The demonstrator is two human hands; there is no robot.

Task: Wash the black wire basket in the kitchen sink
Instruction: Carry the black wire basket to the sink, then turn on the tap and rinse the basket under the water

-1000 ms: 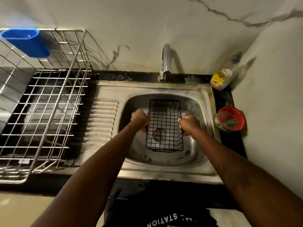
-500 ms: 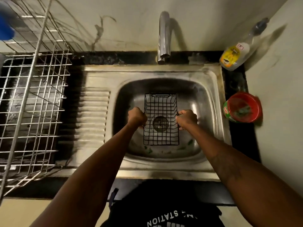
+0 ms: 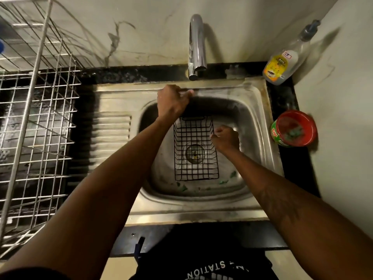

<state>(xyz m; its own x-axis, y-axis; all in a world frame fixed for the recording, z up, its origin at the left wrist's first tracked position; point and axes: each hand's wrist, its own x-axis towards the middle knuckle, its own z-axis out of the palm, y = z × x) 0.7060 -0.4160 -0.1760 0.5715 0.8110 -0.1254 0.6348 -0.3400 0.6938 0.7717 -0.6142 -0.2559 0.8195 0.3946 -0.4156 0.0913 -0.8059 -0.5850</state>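
My left hand (image 3: pixel 172 102) has let go of the basket (image 3: pixel 194 138) and moved up to the back rim of the sink (image 3: pixel 181 211), under the tap (image 3: pixel 196 43). Blur hides whether its fingers are curled. My right hand (image 3: pixel 226 138) still grips the basket's right edge. The basket sits in the sink bowl over the drain, and my left wrist covers its far left corner. A wire rack (image 3: pixel 40 118) stands to the left, with a bottle (image 3: pixel 282 65) and a red tub (image 3: pixel 294 128) to the right.

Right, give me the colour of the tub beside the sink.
The tub is red with a green label; head view.
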